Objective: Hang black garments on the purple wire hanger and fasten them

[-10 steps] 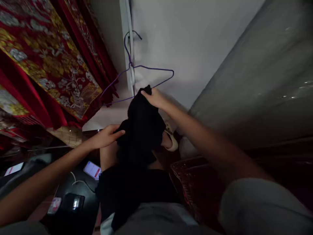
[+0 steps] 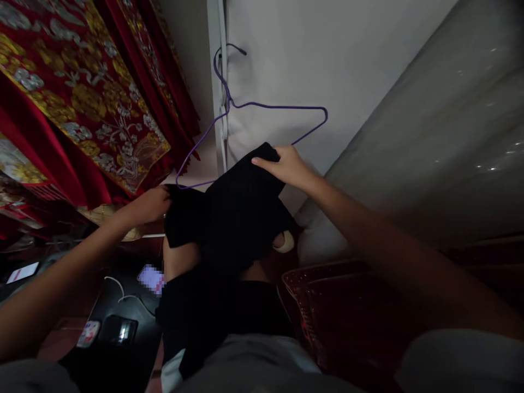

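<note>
A black garment [image 2: 233, 213] is stretched between my hands; its exact kind does not show. My left hand [image 2: 153, 204] grips its left edge, fingers closed and partly hidden by the cloth. At the upper right corner, my right hand [image 2: 289, 165] pinches the cloth, with the thumb on top. Just behind the garment hangs a purple wire hanger [image 2: 282, 107], its hook caught on a white vertical strip [image 2: 219, 33] at the wall. The lower bar of the hanger passes partly behind the cloth.
Red curtains with gold and silver flowers [image 2: 110, 103] hang at the left. A low black table [image 2: 135, 300] at lower left bears several phones and a white cable [image 2: 121, 289]. On the right are a large grey plastic-wrapped object [image 2: 426, 153] and dark red carved furniture [image 2: 339, 305].
My hands have moved apart, left hand to the left and up, right hand slightly right. The garment is now spread wider, its upper edge drawn out along the hanger's lower bar.
</note>
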Tool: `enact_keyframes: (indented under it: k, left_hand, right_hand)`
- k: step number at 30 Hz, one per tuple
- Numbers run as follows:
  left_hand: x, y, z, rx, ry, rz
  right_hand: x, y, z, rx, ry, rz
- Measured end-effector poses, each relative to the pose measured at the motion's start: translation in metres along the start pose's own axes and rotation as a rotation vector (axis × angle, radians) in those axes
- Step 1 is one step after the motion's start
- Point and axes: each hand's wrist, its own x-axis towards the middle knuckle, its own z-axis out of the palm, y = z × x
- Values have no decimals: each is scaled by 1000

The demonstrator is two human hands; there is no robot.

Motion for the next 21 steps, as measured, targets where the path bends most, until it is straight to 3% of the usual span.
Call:
enact_keyframes:
  k: [5, 7, 10, 13, 17, 21]
  left_hand:
    - [33, 28, -29, -178, 455, 84]
    - [51, 41, -31, -270, 554, 153]
    - [78, 45, -24, -287, 619, 216]
    - [94, 36, -15, -196, 610, 133]
    - [90, 24, -13, -158, 634, 98]
    - [83, 21, -8, -339, 666, 96]
  right_hand:
    - [-19, -3, 3, 93, 27, -90]
    - [-30, -5, 14, 156, 36, -70]
    - [-52, -8, 37, 246, 118, -26]
    - [-68, -9, 51, 263, 243, -57]
    - [-59, -6, 39, 203, 278, -96]
    - [-42, -4, 21, 144, 294, -104]
